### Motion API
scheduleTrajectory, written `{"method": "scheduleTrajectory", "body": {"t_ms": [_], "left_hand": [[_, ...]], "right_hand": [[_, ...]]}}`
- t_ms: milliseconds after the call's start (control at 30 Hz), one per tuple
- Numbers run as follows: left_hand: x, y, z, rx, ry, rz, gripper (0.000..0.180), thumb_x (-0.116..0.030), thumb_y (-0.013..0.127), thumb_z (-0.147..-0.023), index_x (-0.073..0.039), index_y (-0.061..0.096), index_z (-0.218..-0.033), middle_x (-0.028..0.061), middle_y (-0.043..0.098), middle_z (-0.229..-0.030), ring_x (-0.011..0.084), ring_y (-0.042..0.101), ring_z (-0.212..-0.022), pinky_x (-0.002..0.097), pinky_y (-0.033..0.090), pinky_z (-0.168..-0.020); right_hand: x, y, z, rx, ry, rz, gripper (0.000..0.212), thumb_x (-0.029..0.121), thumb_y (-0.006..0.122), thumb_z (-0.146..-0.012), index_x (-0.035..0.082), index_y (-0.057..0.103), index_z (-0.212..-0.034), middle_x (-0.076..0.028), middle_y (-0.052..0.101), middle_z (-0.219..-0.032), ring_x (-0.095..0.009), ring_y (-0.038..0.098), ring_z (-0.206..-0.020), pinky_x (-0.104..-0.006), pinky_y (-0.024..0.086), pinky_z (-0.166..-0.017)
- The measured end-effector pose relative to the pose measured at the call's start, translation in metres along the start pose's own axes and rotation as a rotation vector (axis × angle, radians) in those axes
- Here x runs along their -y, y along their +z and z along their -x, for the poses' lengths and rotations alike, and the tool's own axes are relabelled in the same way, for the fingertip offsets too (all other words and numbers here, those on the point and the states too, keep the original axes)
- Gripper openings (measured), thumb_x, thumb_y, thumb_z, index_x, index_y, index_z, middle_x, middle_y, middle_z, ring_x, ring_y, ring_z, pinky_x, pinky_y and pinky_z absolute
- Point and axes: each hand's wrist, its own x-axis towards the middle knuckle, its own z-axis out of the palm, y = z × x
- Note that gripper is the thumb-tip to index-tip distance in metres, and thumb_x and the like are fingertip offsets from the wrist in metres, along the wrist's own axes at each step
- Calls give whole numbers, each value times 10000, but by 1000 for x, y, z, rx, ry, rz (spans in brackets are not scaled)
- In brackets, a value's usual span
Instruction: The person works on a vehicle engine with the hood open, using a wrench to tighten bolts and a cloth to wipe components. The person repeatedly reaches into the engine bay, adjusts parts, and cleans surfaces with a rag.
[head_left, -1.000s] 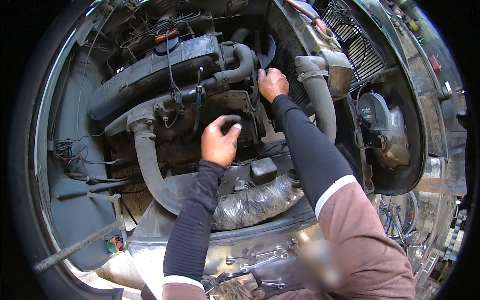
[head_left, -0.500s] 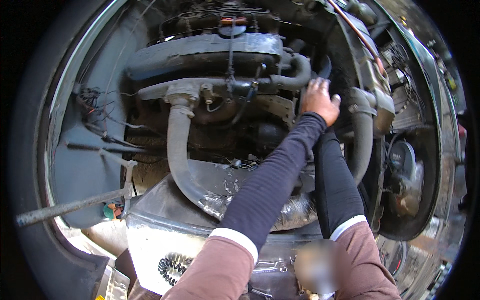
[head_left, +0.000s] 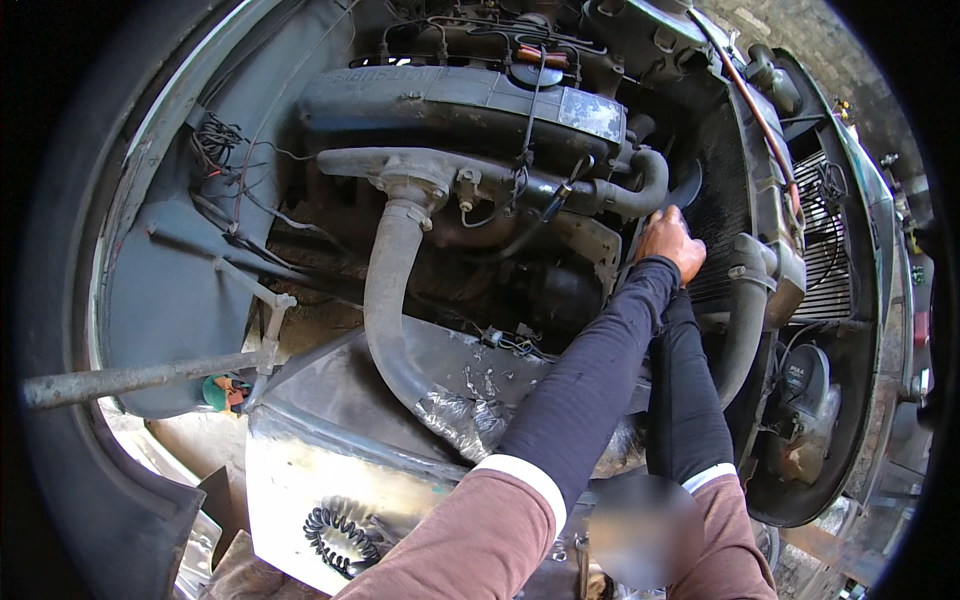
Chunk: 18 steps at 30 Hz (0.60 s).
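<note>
Though close, fan blade (head_left: 687,188) beyond left fingers (head_left: 659,222)

The left hand (head_left: 672,240) lies between the engine (head_left: 460,110), left, and the radiator (head_left: 725,195), right.

Right of centre, I see the left hand (head_left: 670,243) in a tight slot: a curved pipe (head_left: 652,188) up to its left, a fan blade (head_left: 688,187) just above, the radiator (head_left: 725,215) to its right. The left sleeve (head_left: 590,390) and right sleeve (head_left: 690,400) fill the approach from below, and the right hand is hidden. A grey hose (head_left: 742,325) blocks the right. At centre, I have open room above a grey panel (head_left: 465,355), between the left sleeve and a second hose (head_left: 390,290).
</note>
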Motion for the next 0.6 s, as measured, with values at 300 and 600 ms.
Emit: {"method": "scheduleTrajectory", "body": {"t_ms": [300,600], "left_hand": [[1,-11,4,137,-85,130,724,-289,744,-754,13,503,-1367,250,539,-1406,370,510,-1321,404,380,-1144],[26,3,16,-56,84,146,439,-251,701,-711,-9,603,-1064,268,679,-1089,442,645,-1046,474,507,-927]], "right_hand": [[2,-4,4,2,-1,8,336,373,592,-912,79,695,-1040,-190,714,-997,-334,677,-910,-442,516,-793],[-8,-7,26,7,7,-3,313,357,592,-908,99,691,-1055,-181,717,-987,-311,683,-885,-435,515,-764]]}}
